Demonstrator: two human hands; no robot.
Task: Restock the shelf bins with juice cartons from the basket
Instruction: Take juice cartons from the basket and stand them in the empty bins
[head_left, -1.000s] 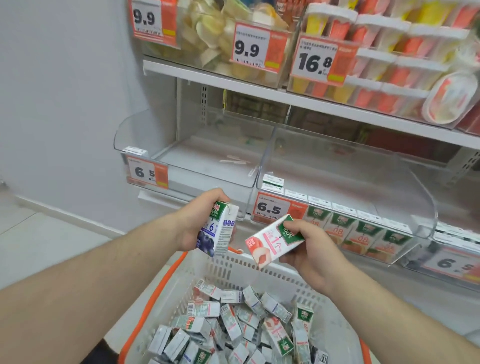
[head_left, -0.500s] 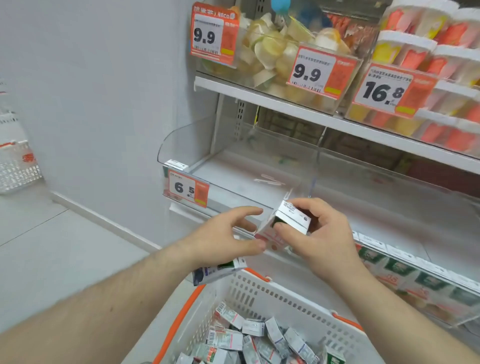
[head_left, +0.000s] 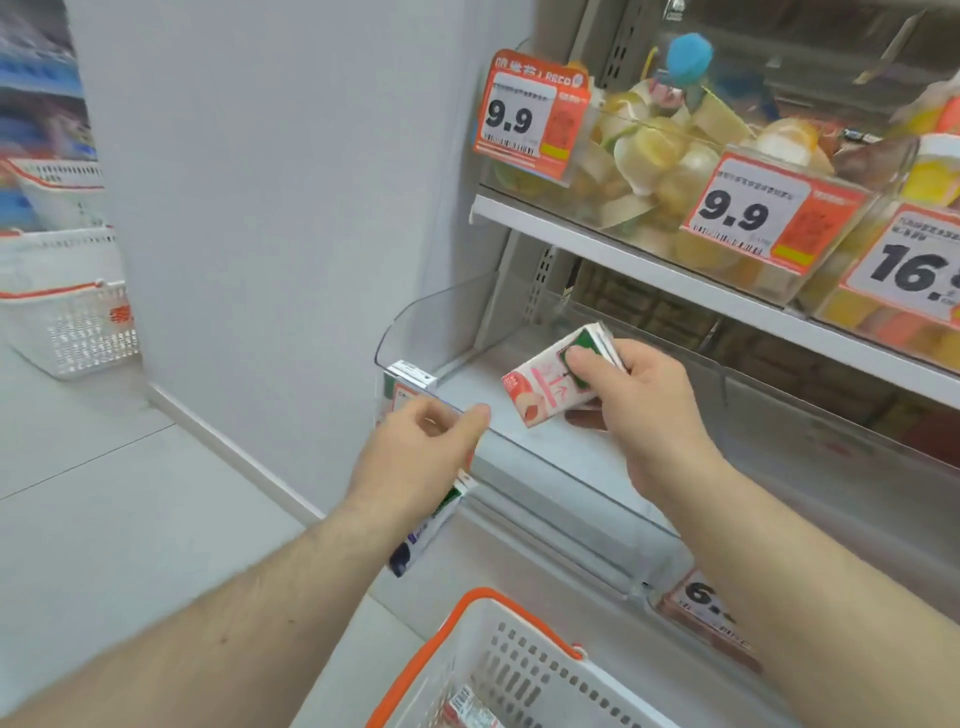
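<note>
While our right hand (head_left: 644, 410) pinches 1 pink carton (head_left: 550, 382) above the clear bin (head_left: 519, 447), long axis tilting up-right, our left hand (head_left: 421, 457) curls around a blue carton (head_left: 423, 535) below the bin's front lip.

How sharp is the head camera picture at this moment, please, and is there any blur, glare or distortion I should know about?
Head view: the pink carton and right hand are fairly sharp; the far-left background and the spare basket are smeared; wide-angle bending tilts the upper shelf edge; the clear bin wall shows soft reflections; lighting is even, with a faint shadow under the carton.
</note>
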